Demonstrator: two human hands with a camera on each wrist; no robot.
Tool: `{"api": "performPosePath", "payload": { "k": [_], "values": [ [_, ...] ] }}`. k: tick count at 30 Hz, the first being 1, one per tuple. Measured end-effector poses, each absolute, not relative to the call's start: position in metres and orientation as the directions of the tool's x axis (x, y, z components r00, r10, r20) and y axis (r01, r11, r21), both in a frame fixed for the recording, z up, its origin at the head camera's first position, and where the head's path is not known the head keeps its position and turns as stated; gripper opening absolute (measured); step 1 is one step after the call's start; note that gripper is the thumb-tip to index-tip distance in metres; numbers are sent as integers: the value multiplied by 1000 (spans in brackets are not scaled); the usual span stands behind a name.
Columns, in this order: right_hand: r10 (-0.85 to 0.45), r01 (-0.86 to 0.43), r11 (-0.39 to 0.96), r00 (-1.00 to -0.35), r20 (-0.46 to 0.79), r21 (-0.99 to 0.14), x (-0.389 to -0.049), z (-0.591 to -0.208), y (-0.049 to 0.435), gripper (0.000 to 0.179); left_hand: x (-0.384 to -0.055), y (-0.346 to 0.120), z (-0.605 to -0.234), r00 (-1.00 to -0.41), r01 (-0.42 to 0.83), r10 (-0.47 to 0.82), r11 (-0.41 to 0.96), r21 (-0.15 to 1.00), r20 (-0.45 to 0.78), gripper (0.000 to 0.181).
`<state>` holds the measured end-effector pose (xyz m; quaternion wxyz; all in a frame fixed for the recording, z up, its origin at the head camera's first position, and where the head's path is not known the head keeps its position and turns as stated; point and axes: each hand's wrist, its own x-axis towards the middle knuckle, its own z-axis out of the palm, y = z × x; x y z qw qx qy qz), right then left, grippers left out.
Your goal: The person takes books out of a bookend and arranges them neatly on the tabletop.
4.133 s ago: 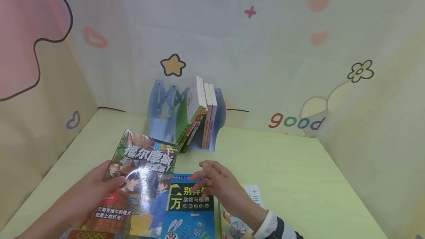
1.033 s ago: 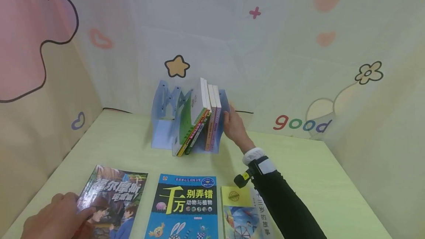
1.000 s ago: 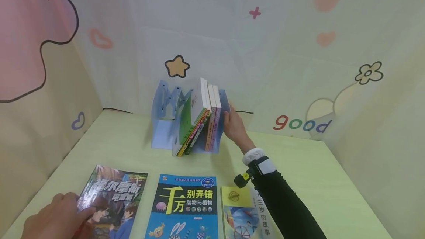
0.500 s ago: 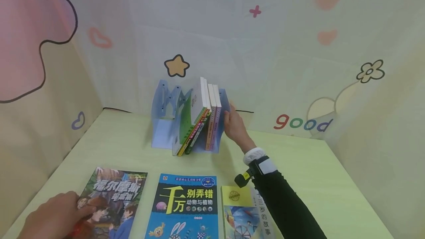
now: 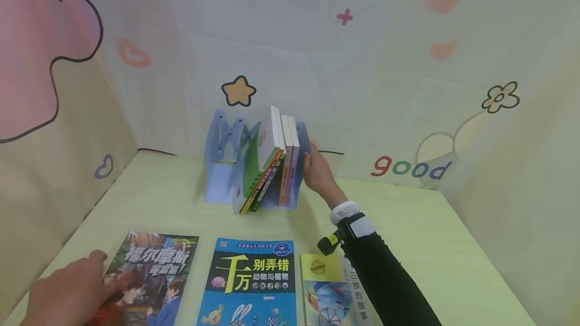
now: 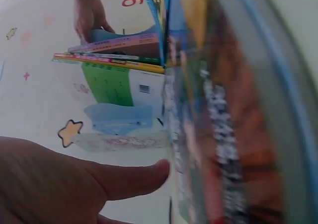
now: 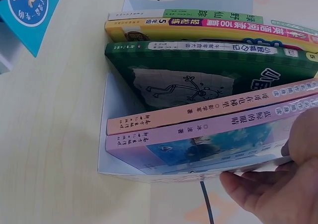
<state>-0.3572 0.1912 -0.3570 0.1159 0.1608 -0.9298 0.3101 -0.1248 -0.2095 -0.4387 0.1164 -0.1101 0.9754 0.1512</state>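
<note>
My right hand (image 5: 320,172) pinches the right end panel of a light blue book rack (image 5: 220,185), thumb inside and fingers outside in the right wrist view. Several books fill the rack's right side; a white-and-green one (image 5: 254,165) leans, and the purple one (image 7: 184,134) stands beside that panel. My left hand (image 5: 68,286) is at the left edge of a glossy comic-style book (image 5: 154,270) near the front left. Its thumb (image 6: 134,179) is straight, close to the cover; contact is unclear, and the other fingers are mostly hidden.
A blue book (image 5: 249,275) lies front centre, and a yellow-topped book (image 5: 328,291) lies right of it, partly under my right sleeve (image 5: 385,275). The pale green tabletop (image 5: 408,225) meets patterned cloth walls (image 5: 385,64) at the back and sides.
Since four seconds ago, the comic-style book has come down to the front left and my right hand has reached the rack. In the last second, my left fingers loosen slightly; the right hand holds still.
</note>
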Motion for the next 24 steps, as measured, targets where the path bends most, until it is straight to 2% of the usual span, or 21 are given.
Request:
{"api": "performPosePath", "payload": {
  "k": [4, 8, 11, 14, 24],
  "values": [
    [-230, -371, 757, -922, 311, -538, -357, -357, 193, 52, -136, -194, -419, -958, -264, -219, 927, 266, -186, 95],
    [-220, -354, 761, -929, 298, -544, -358, -357, 194, 52, -147, -181, -395, -980, -168, -191, 936, 310, 47, 82],
    [-218, -352, 762, -930, 297, -543, -357, -356, 196, 52, -154, -165, -376, -949, -39, -145, 935, 352, 280, 72],
    [-219, -355, 769, -927, 303, -532, -357, -356, 196, 51, -162, -145, -356, -892, 63, -115, 925, 373, 436, 66],
    [-215, -348, 771, -931, 296, -534, -357, -356, 192, 51, -201, -93, -299, -848, 335, 68, 837, 433, 525, 79]
  ]
}}
